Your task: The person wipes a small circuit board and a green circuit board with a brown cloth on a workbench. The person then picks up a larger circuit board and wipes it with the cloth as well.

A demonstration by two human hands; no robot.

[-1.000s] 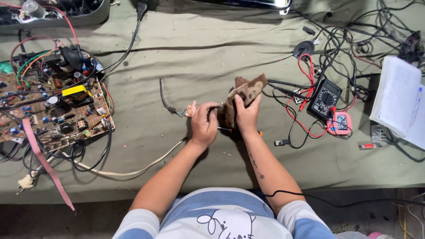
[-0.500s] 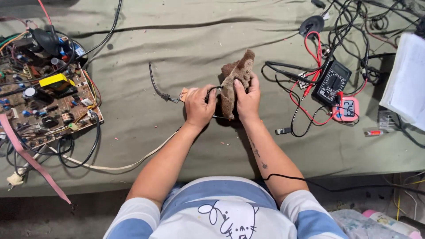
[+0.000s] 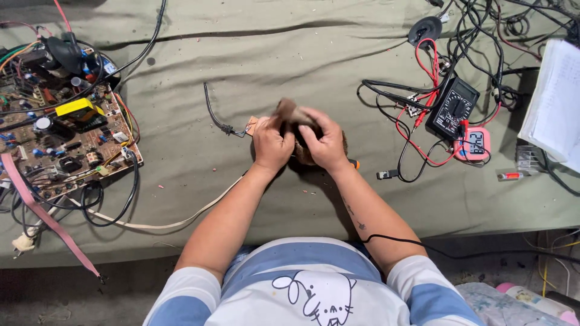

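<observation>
Both hands meet over the middle of the green cloth-covered table. My left hand and my right hand together grip a small brown circuit board, blurred and mostly covered by the fingers. A short black wire with a twisted end trails out to the left of the board. An orange-tipped tool pokes out from under my right wrist.
A large brown circuit board with a yellow part and tangled wires lies at the left. A black multimeter with red and black leads, a small pink digital device and white papers lie at the right. A beige cable runs along the front.
The brown board has dropped from upright to lower in my hands, which have closed over it. The camera view has shifted right, so the large board sits nearer the left edge.
</observation>
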